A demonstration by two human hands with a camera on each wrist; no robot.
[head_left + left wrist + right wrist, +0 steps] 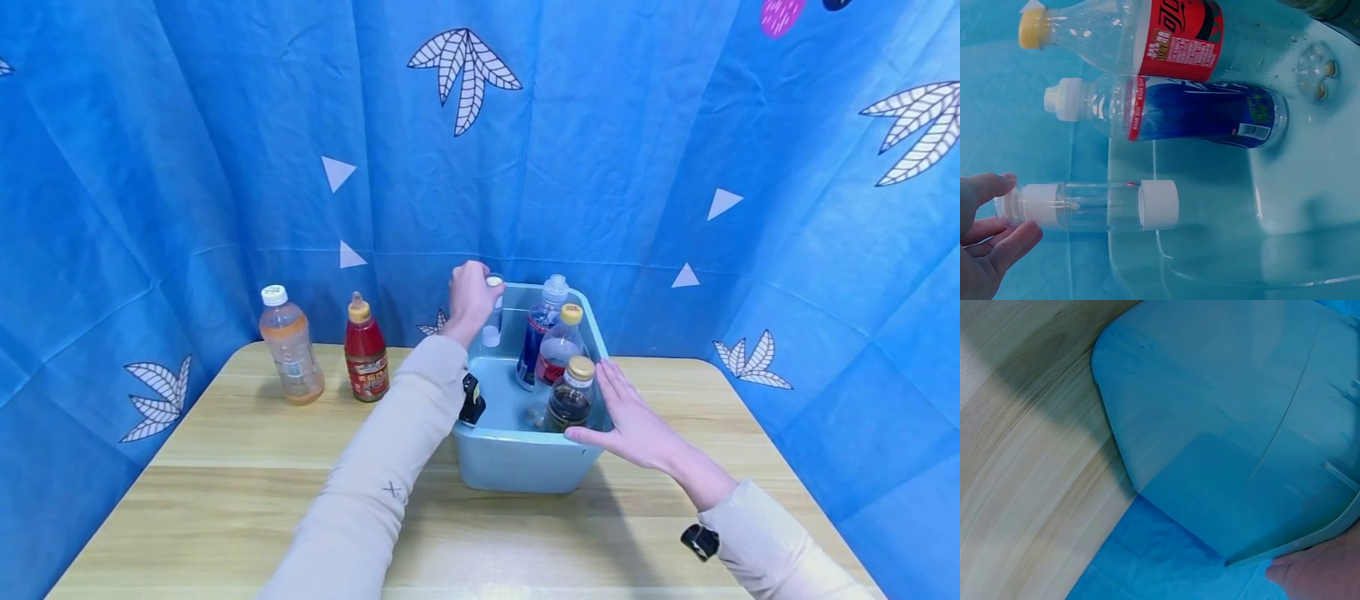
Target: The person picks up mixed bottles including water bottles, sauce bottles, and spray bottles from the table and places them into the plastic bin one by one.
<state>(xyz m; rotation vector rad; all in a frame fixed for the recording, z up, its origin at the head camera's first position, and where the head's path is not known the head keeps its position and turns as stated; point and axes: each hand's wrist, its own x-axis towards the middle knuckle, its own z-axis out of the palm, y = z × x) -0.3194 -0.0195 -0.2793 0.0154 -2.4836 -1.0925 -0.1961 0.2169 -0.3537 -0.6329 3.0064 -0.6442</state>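
My left hand (470, 296) grips a clear plastic bottle (1100, 206) by its capped upper end, over the back left part of a light blue bin (517, 462). A white band rings the bottle's lower end. Inside the bin stand a bottle of dark blue drink (534, 337), a clear bottle with a red label and yellow cap (1179, 37), and a gold-capped bottle of dark liquid (567, 408). My right hand (637, 425) rests against the bin's front right corner, fingers straight along the rim and thumb on the front edge.
On the wooden table (225, 483), left of the bin, stand a white-capped bottle with an orange tint (292, 358) and a red sauce bottle (367, 358) with a yellow nozzle cap. A blue patterned curtain (600, 167) hangs behind and at both sides.
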